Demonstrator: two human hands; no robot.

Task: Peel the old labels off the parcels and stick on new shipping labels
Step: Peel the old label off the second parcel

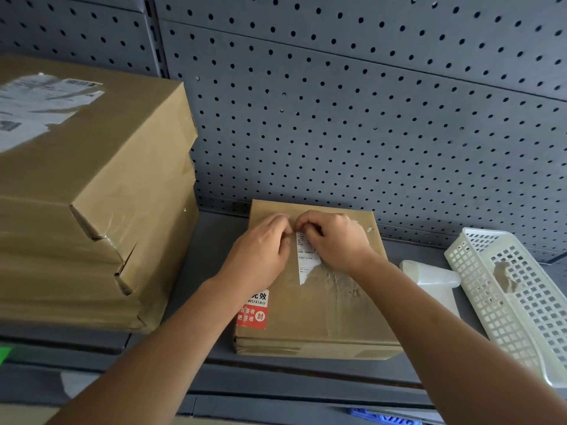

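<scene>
My right grip (337,240) pinches the old label (303,262); my left grip (260,250) I cannot tell. Yanking could shred the paper.

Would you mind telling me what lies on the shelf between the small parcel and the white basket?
In the head view, a pale roll with a loose tail lies on the shelf between the small parcel and the white basket.
</scene>
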